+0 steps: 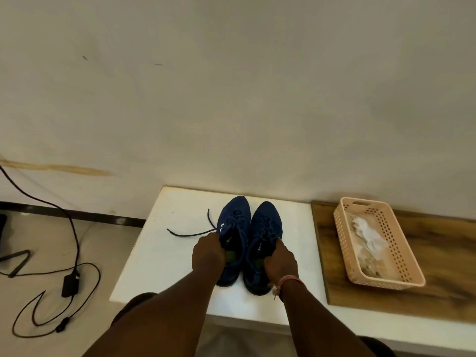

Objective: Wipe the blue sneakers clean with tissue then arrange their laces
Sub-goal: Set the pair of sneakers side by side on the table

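Nearest, the left hand (208, 253) and right hand (280, 261) each curl over the collar of one blue sneaker (233, 235), (262, 240), the pair side by side on the white table (164, 266). The knit uppers look soft and light, so the firmer heel collar seems the sound hold. A limp lace (190, 231) trails left; crumpled tissue (368, 234) lies in the basket (342, 243) well apart.

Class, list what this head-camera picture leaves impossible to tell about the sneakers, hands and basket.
- Fingertips of left hand and right hand: hidden inside or behind the blue sneakers.
- Sneaker soles: face down on the white table.
- Logos on the sneakers: too small to read.
- Basket contents beneath the white tissue: blurred, covered.
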